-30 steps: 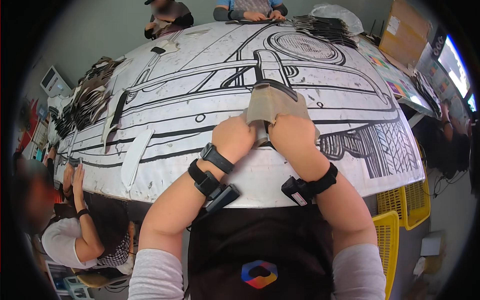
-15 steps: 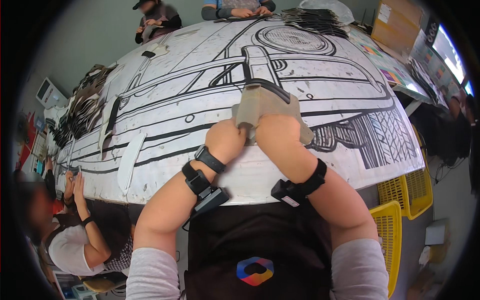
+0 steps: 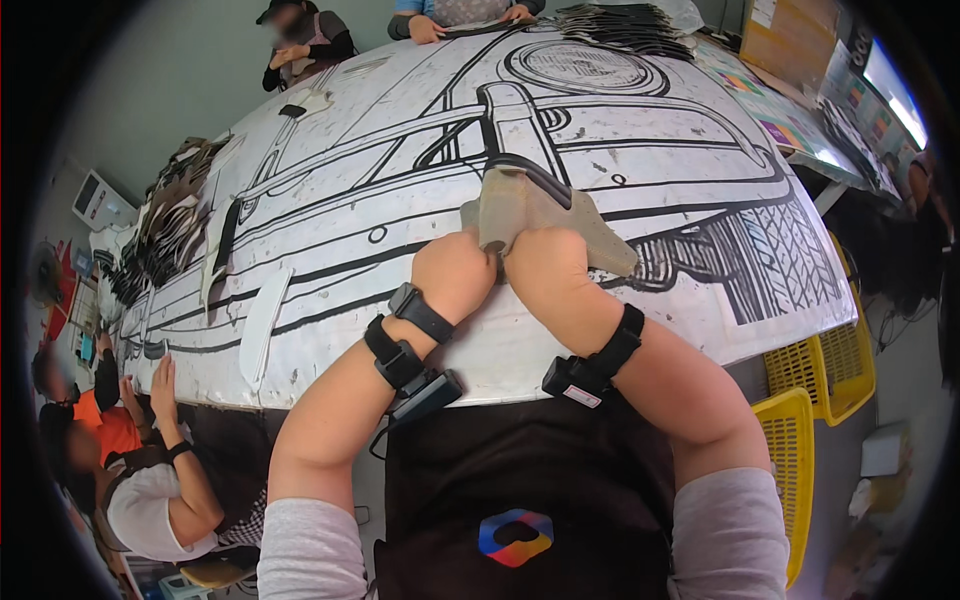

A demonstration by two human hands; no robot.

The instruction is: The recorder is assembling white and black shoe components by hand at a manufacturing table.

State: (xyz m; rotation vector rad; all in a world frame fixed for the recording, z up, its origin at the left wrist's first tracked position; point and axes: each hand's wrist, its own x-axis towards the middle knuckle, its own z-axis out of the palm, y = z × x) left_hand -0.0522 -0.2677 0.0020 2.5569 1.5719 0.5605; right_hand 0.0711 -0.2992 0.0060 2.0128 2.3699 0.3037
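My left hand point(image 3: 453, 276) and right hand point(image 3: 546, 274) are curled tightly on the near edge of a beige piece point(image 3: 512, 205) at the frame's centre, which runs up-frame from both, its flap point(image 3: 608, 245) slanting right past my nearer right hand, its dark band point(image 3: 532, 175) farthest, my fingertips hidden.

Workshop, marked by dark pieces point(image 3: 625, 32) stacked along the worktop's point(image 3: 215, 372) far edge, yellow crates point(image 3: 793, 450) by its near-right corner

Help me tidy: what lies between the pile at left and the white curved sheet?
A beige piece with a black band, as the head view shows.
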